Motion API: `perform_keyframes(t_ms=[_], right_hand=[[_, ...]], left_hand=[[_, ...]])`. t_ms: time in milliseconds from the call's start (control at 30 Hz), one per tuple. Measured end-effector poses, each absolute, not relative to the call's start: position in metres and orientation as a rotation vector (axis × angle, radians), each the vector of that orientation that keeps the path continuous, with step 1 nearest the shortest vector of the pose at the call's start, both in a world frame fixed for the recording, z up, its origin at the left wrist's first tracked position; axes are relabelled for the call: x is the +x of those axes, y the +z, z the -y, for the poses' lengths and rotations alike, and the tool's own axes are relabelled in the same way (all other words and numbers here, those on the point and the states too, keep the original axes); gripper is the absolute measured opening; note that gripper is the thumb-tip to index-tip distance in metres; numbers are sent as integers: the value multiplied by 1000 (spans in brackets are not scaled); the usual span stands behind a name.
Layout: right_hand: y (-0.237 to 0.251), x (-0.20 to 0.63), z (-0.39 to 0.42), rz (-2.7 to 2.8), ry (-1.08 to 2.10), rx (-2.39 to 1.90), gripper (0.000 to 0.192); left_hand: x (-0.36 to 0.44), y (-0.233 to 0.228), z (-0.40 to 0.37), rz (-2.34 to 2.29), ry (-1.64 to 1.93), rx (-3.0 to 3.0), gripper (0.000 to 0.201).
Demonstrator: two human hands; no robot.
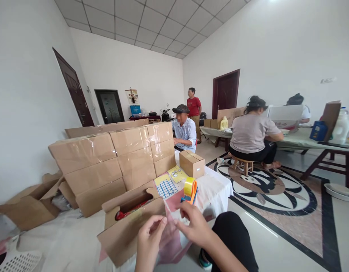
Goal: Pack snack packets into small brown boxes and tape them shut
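Observation:
My left hand (150, 230) and my right hand (193, 226) pinch the top edge of a clear pinkish plastic bag (171, 241) low in the view, above my lap. Just behind the bag lies an open cardboard box (126, 223) with something red inside. A tape dispenser (190, 189) with yellowish tape stands beyond my right hand on the white-covered table (216, 189).
Taped cartons (112, 158) are stacked at the left, with a small sealed carton (192, 163) and sticker sheets (165, 186) on the table. One person sits behind the stack, another stands at the back, two sit at a long table (304, 141) on the right. A white basket (18, 260) sits lower left.

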State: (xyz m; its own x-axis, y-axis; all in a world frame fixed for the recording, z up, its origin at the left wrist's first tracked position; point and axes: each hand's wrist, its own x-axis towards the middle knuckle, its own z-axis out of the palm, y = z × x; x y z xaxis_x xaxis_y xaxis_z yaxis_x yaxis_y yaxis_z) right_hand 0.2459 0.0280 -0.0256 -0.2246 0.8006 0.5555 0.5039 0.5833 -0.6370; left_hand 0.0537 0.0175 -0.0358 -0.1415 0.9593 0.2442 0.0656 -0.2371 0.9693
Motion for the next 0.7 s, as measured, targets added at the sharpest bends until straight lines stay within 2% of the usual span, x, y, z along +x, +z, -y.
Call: perform_keyframes(t_ms=[133, 500, 700], right_hand=[[-3, 214, -4, 1992, 392, -1029, 7], [10, 186, 3, 2046, 62, -980, 21], [23, 176, 4, 2018, 90, -900, 19]], left_hand=[[49, -36, -14, -1127, 1416, 1379, 51], [18, -12, 1, -1348, 1478, 1438, 58], [10, 2, 2, -1264, 1487, 1083, 82]])
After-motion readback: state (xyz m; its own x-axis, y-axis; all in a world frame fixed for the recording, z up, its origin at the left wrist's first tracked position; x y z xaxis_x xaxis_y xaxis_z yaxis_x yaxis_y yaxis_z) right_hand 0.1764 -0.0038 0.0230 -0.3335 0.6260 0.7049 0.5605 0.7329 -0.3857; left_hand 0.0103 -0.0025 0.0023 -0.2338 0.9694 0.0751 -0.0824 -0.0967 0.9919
